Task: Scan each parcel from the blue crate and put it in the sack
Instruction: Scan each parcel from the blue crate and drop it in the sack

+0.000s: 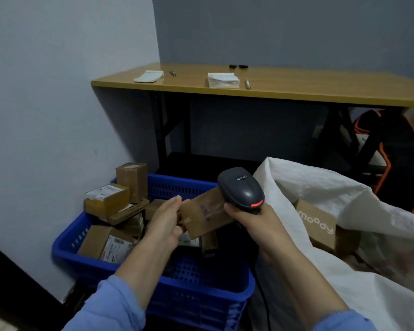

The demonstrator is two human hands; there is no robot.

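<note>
My left hand (166,219) holds a small brown cardboard parcel (204,215) by its left end, above the blue crate (191,297). My right hand (251,217) grips a dark grey barcode scanner (240,187) with a lit red strip, its head right over the parcel's right end. Several more brown parcels (110,204), some with white labels, are piled in the crate's left and far side. The white sack (359,278) lies open at the right with a "moody" box (317,223) inside it.
A yellow-topped table (296,91) stands behind, carrying paper stacks (222,80), pens and small black items. A wall runs along the left of the crate. An orange and black chair (373,144) shows under the table at right. The scanner's black cable (264,302) hangs between crate and sack.
</note>
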